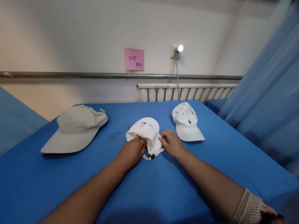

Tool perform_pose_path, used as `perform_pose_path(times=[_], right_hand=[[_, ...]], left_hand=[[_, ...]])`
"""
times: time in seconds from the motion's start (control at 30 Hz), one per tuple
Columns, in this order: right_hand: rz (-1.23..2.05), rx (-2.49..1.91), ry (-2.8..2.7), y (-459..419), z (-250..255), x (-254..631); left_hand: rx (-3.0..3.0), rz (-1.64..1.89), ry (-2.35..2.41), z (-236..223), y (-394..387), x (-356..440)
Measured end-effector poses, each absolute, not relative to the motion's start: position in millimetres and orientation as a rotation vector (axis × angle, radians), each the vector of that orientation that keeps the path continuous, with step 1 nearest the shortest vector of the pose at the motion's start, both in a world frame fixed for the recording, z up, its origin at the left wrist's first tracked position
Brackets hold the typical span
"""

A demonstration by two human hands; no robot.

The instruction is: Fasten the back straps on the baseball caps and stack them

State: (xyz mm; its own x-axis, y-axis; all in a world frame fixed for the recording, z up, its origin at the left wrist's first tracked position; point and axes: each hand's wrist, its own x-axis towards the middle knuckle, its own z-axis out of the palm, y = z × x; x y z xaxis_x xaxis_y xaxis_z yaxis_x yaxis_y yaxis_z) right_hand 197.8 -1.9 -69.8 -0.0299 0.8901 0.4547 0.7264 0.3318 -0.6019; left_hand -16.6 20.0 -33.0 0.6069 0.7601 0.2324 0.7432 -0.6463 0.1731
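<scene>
A white baseball cap point(151, 132) with black lettering lies crumpled on the blue-covered table, its back strap and dark buckle toward me. My left hand point(133, 151) is closed on the cap's left edge, its fingertips hidden in the fabric. On the other side, my right hand point(172, 143) has its fingers curved and apart, the tips touching the cap's right edge. To the right sits a second white cap point(185, 119) with a small dark horse-and-rider logo. A larger light grey cap point(78, 124) with a stripe logo rests at the left, brim toward me.
Behind the blue table cover point(144, 189) are a metal rail point(93, 75) and a white radiator point(193, 92). A pink note point(134, 59) is stuck on the wall beside a lit plug-in lamp point(180, 48) with a cable. A blue curtain point(263, 93) hangs at the right.
</scene>
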Motion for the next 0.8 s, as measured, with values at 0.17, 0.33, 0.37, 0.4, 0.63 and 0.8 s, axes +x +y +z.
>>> perform_pose_path(times=[0.17, 0.33, 0.37, 0.4, 0.63, 0.8], right_hand=[[0.158, -1.419, -1.701, 1.8, -67.9, 201.1], [0.119, -1.302, -1.566, -0.5, -61.2, 203.9], [0.121, -1.274, -1.56, -2.4, -59.5, 203.4], [0.126, -1.246, -1.558, -4.4, -58.0, 202.4], [0.275, -1.17, -1.579, -11.2, -59.5, 191.7], [0.373, -1.172, -1.561, -9.1, -64.2, 188.7]], left_hand=[[2.619, 0.764, 1.383, -26.0, 16.5, -24.6], [2.326, 1.275, 1.368, -21.0, 23.4, -34.2], [2.265, 1.29, 1.396, -21.6, 26.4, -35.3], [2.207, 1.285, 1.43, -22.9, 30.0, -36.4], [2.313, 1.035, 1.53, -37.8, 48.5, -46.0], [2.739, 1.002, 1.204, -31.7, 34.8, -40.1]])
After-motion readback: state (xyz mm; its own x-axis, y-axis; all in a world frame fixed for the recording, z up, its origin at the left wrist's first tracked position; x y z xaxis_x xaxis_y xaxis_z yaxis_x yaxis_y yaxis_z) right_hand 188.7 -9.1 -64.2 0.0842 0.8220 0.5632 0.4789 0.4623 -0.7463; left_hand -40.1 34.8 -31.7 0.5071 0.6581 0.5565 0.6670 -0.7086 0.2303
